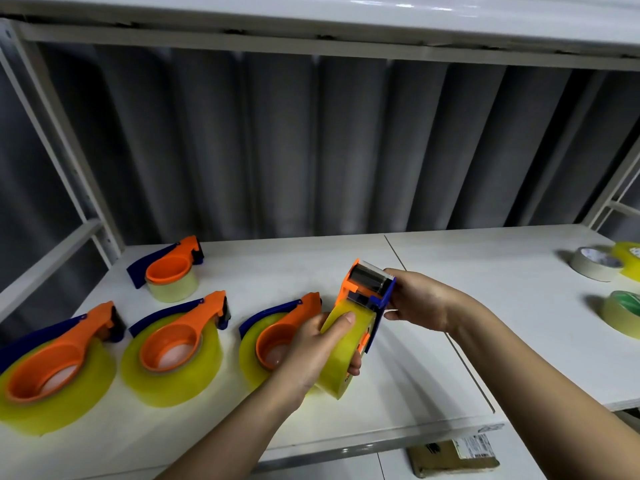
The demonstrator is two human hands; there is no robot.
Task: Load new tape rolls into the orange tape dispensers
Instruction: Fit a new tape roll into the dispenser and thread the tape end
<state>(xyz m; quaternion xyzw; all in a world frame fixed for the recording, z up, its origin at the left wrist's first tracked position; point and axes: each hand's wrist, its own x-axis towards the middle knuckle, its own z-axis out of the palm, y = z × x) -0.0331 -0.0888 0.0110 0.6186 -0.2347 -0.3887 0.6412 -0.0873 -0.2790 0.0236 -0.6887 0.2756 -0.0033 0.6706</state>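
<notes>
An orange and blue tape dispenser [369, 289] is held upright above the white shelf, just right of centre. A yellow tape roll [343, 355] sits in it. My left hand [317, 344] wraps the roll from the left, thumb on its top. My right hand [420, 301] grips the dispenser's blue cutter end from the right. Three loaded dispensers lie flat in a row on the left: one [55, 355], another [176, 337] and a third [277, 337] partly behind my left hand. A fourth dispenser [169, 268] with a paler roll lies behind them.
Loose rolls lie at the far right: a beige one [594, 265], a yellow one [628, 258] and a green-cored clear one [621, 315]. The shelf [433, 375] has a seam between two boards. A cardboard box [453, 455] lies below. An upper shelf [311, 32] hangs overhead.
</notes>
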